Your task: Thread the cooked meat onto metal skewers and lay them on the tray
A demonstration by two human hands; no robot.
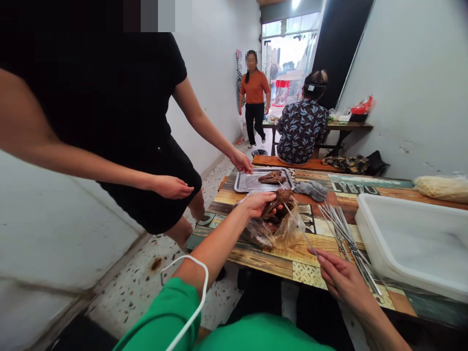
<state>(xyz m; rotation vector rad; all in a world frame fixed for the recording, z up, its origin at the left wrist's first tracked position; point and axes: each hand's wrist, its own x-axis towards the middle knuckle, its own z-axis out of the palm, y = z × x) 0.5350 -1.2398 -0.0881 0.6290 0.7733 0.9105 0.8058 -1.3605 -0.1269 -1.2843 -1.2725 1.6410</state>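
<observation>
My left hand [260,204] is closed around a dark brown piece of cooked meat [282,197], held above an open clear plastic bag [261,233]. More brown meat shows inside the bag. In my right hand [338,274], pinched between thumb and fingers, is a thin metal skewer [309,241]. Its far end reaches up to the held meat; whether the tip has gone in, I cannot tell. Behind my left hand, a metal tray [248,182] bears another brown piece of meat [271,177] with a skewer end showing. Several loose skewers [345,226] lie beside my right hand.
A white plastic tub [413,273] stands on the patterned table [270,256] at right. Grey gloves [311,190] lie past the bag. On the left, a person in black [120,107] reaches toward the tray. Someone sits on a bench [268,162] ahead; another person stands farther back.
</observation>
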